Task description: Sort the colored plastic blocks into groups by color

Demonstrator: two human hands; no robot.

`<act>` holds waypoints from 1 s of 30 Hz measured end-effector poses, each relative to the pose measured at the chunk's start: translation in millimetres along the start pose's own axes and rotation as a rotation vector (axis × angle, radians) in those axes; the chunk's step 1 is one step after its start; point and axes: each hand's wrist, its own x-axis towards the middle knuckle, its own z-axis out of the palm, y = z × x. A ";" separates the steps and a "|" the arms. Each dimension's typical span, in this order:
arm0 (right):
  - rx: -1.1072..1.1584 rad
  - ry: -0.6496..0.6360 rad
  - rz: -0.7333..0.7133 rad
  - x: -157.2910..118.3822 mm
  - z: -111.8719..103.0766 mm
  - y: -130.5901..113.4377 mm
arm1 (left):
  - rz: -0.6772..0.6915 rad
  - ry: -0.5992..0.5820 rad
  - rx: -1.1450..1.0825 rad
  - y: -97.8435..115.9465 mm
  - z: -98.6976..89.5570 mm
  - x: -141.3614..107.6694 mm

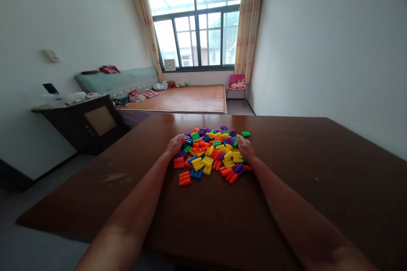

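Note:
A heap of plastic building blocks in orange, yellow, green, blue and purple lies on the brown table. My left hand rests against the heap's left edge, with its fingers stretched forward and no block in its grasp. On the opposite edge, my right hand is held the same way, open beside the blocks. A loose orange block sits at the front left of the heap. A green block lies just past my right fingertips. The palms and the undersides of both hands are hidden.
Beyond the table's far edge stands a bed with cloths on it. A pink chair holding a soft toy is by the window. To the left is a dark cabinet, and a white wall runs along the right.

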 end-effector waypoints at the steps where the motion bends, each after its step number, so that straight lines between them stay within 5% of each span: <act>1: -0.002 -0.019 -0.035 -2.2 4.7 -3.4 | 0.035 -0.007 -0.037 0.7 3.3 -1.3; 8: 0.051 -0.133 -0.197 -6.6 33.4 -32.2 | 0.111 -0.011 -0.176 0.1 4.6 -8.2; 15: -0.191 0.090 0.003 22.6 -14.2 0.1 | 0.080 0.027 -0.179 -2.4 6.9 -8.2; 18: -0.389 -0.021 0.061 22.4 -21.8 15.2 | 0.068 0.042 -0.155 -2.7 9.0 -7.8; 21: -0.447 -0.173 -0.044 13.5 -16.4 13.0 | 0.086 0.042 -0.136 -2.1 9.6 -8.2; 24: -0.337 -0.267 -0.154 3.9 -12.3 -0.4 | 0.100 0.034 -0.132 -0.7 8.6 -9.4; 30: 0.027 -0.236 -0.206 -12.3 -5.3 -33.1 | 0.097 0.018 -0.129 0.8 6.4 -11.2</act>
